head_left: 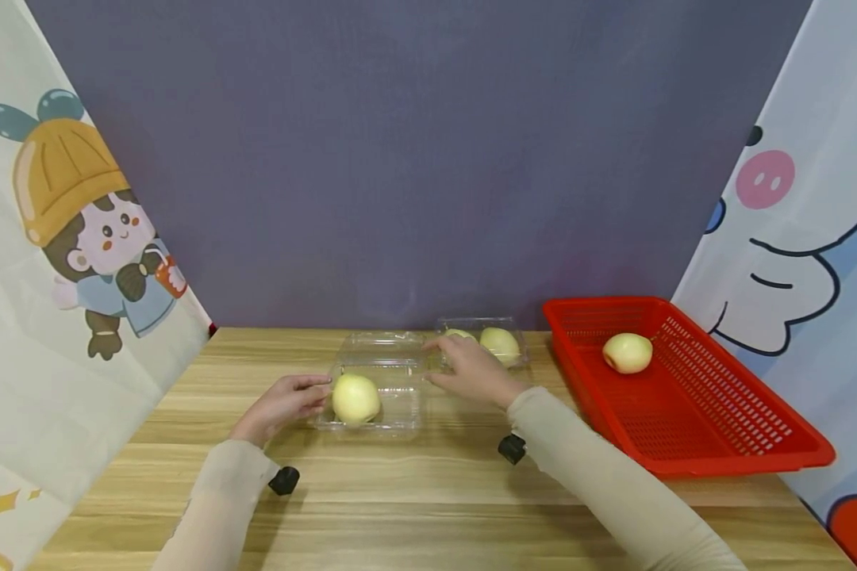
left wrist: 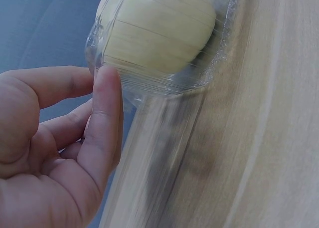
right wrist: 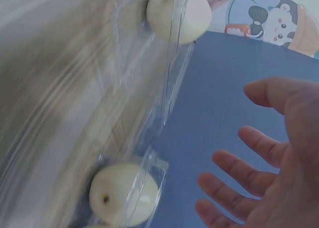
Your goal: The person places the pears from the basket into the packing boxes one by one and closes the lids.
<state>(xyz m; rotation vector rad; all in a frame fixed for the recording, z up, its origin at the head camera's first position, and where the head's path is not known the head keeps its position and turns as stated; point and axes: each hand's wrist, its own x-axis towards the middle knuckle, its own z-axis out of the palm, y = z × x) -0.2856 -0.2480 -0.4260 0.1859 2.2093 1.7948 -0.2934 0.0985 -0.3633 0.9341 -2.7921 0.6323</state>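
A clear hinged plastic box stands unfolded on the table, its lid leaning back. One pale yellow pear sits in its left half. My left hand pinches the box's left edge between thumb and finger, beside the pear. To the right of the raised lid, my right hand hovers with its fingers spread and nothing in them. Behind it stands a second clear box with pears inside, partly hidden by that hand. In the right wrist view, the right hand is apart from both boxes.
On the right side of the table, a red plastic basket holds one pear. A grey-blue panel rises behind the table's back edge. Printed cloths hang at both sides.
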